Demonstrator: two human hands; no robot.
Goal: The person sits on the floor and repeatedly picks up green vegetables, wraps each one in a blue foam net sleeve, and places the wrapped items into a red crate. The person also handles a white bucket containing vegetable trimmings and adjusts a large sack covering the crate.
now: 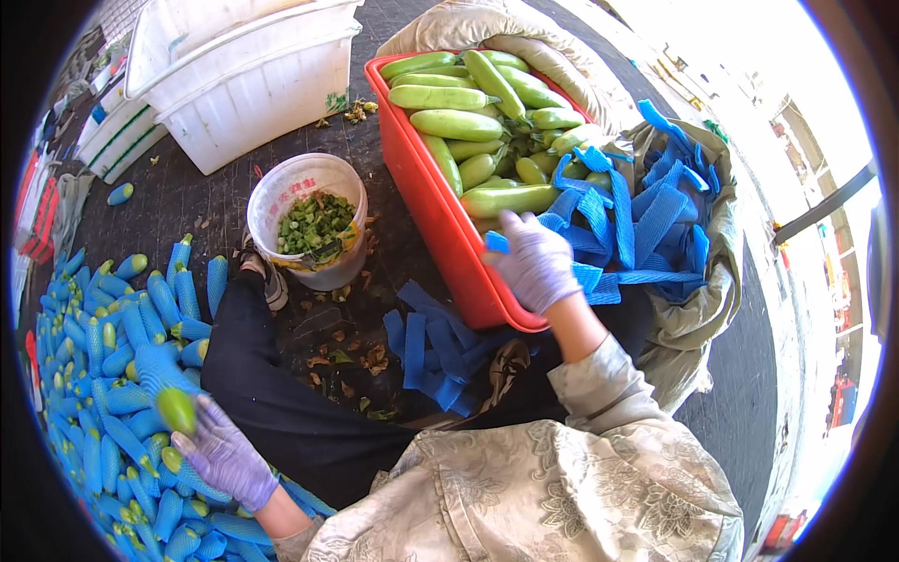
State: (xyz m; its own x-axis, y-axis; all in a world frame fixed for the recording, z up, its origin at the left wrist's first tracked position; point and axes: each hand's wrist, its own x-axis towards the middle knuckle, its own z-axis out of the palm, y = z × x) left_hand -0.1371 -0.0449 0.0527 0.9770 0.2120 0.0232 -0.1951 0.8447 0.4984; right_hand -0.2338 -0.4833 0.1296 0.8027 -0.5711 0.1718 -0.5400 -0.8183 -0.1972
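My left hand (pixel 228 453), in a purple glove, is at the lower left with its fingers apart, beside a blurred green squash in a blue foam net sleeve (pixel 165 386) above the pile of sleeved squashes (pixel 112 435). Whether it still touches that squash cannot be told. Gloved as well, my right hand (pixel 535 263) is over the near end of a red plastic crate (pixel 435 225), by the blue foam net sleeves (pixel 621 218) and just below a bare light-green squash (pixel 509 200). A strip of blue netting shows at its fingers; its grip is unclear. Bare squashes (pixel 456 125) fill the crate.
A white bucket (pixel 309 218) of green trimmings stands left of the crate. White plastic tubs (pixel 253 91) are at the upper left. More blue sleeves (pixel 439 344) lie on the dark floor between my legs. A cloth sack (pixel 716 281) holds sleeves at the right.
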